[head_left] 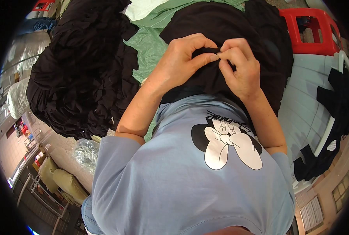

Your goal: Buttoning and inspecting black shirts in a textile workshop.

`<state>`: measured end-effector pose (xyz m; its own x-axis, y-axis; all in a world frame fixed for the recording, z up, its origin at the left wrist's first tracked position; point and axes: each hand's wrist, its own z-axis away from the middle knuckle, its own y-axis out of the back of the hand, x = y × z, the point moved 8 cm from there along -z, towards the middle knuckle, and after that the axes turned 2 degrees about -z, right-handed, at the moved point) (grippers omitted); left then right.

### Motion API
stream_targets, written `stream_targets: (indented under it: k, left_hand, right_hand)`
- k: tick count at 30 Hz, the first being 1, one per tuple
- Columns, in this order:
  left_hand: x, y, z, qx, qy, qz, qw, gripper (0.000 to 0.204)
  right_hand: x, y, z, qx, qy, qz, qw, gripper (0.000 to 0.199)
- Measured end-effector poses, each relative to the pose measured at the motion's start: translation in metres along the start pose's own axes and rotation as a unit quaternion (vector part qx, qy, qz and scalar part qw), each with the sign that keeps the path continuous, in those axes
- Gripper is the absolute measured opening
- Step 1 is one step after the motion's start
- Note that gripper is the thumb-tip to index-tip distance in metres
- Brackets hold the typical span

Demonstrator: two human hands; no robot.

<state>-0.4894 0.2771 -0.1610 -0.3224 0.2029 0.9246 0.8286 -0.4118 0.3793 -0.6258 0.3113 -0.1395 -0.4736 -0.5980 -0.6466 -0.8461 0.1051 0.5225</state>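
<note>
A black cloth garment is spread over my lap and reaches up in front of me. My left hand is closed in a pinch, with a fold of the black cloth between its thumb and index finger. Against those fingertips, my right hand pinches at the edge of the same fold. The two hands meet just above the garment. Whatever tiny detail lies between the fingertips is too small to make out.
A big heap of black cloth pieces lies to my left, on green sheeting. On the right are a red plastic stool and a pale panelled surface with black garments on it. Clear plastic wrap rests at lower left.
</note>
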Motion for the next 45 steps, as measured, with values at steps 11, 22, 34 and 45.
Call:
stream_targets:
  k: [11,22,34,45]
  left_hand:
    - [0.006,-0.012,-0.001,0.06,-0.125,-0.086,0.987,0.018]
    - [0.015,-0.021,0.003,0.152,-0.21,-0.117,0.959,0.02]
    - [-0.057,-0.008,-0.02,0.069,0.075,0.209,0.973,0.013]
    - [-0.016,0.032,-0.048,0.034,0.032,0.088,0.995,0.017]
  right_hand:
    - [0.034,-0.001,0.016,0.005,-0.203,-0.071,0.977,0.02]
    - [0.027,0.008,0.018,0.078,-0.14,-0.086,0.983,0.021]
    - [0.08,0.021,0.014,-0.003,-0.303,-0.231,0.925,0.012]
    - [0.061,0.044,-0.016,-0.052,-0.144,-0.11,0.982,0.019]
